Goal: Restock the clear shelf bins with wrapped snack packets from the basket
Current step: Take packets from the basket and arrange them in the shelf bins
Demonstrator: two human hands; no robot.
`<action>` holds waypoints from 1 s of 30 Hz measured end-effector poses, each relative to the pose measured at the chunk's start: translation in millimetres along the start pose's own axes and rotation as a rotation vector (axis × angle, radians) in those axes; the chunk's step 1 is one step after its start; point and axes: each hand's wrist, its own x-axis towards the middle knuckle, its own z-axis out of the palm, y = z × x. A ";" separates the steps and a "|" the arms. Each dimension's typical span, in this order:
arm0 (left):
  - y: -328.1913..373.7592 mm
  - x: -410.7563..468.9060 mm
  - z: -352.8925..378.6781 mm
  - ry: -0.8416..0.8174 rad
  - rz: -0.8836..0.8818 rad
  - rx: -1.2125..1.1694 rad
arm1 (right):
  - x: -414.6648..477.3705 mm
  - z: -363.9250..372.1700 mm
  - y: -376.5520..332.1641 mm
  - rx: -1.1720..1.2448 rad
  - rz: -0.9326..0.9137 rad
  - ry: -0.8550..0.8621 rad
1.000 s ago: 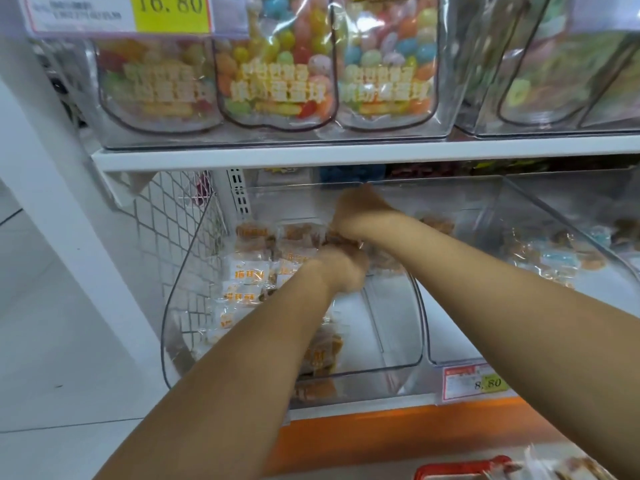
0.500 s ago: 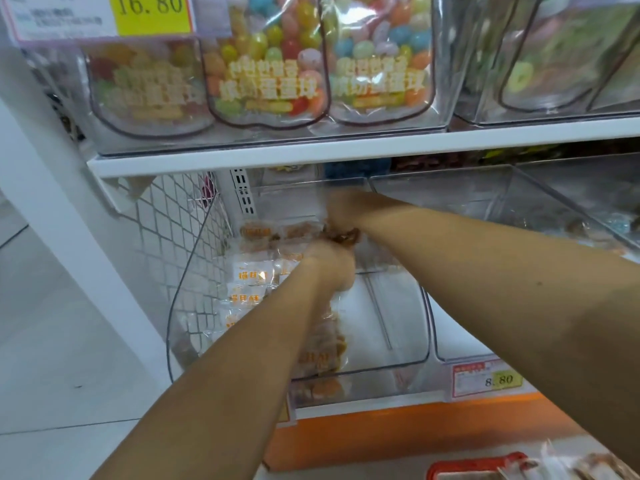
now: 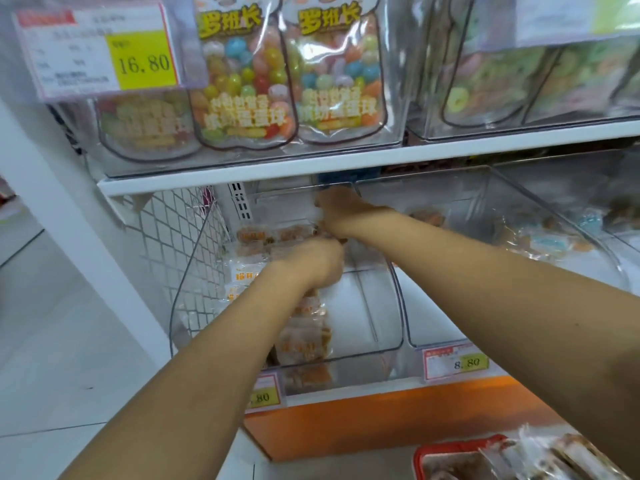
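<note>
Snack packets (image 3: pixel 249 271), wrapped, lay stacked in the left half of the clear bin (image 3: pixel 381 344) on the lower shelf, with more in the red basket (image 3: pixel 450 452) below. Left hand (image 3: pixel 311 265) and right hand (image 3: pixel 337 209) met inside the bin, fingers hidden among packets; their grip could not be told.

"16.80" is printed on the yellow patch of a white and red price tag (image 3: pixel 104 53) hung at the upper left. The brand "罗班长" is shown in yellow on a clear jar-shaped bag of coloured candy balls (image 3: pixel 242 81) and on a matching second candy bag (image 3: pixel 341 71) beside it. "8.80" is read on a small red-bordered price label (image 3: pixel 457 363) on the lower shelf edge. On another shelf label (image 3: pixel 262 393) further left, only ".80" is seen. Orange print on the white wrapped snack packets (image 3: pixel 244 273) is too blurred to read.
</note>
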 end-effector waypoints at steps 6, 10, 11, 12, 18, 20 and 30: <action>28.2 -89.5 -4.6 0.419 -0.068 -0.193 | -118.2 -39.5 16.3 0.176 -0.089 0.227; 77.2 -141.7 2.7 0.556 0.028 -0.400 | -208.1 -46.4 43.0 0.304 -0.037 0.321; 90.2 -147.9 7.0 0.506 0.063 -0.412 | -226.5 -45.0 50.8 0.309 -0.014 0.284; 102.3 -151.2 15.0 0.428 0.090 -0.394 | -243.2 -41.5 59.1 0.288 0.007 0.225; 152.4 -168.2 102.8 -0.206 0.244 -0.282 | -331.7 16.0 115.5 0.076 0.192 -0.312; 158.2 -176.4 125.5 -0.419 0.301 -0.171 | -354.7 40.7 127.2 0.036 0.261 -0.417; 130.0 -175.1 168.8 -0.883 0.183 0.104 | -389.4 133.7 135.8 0.329 0.477 -0.355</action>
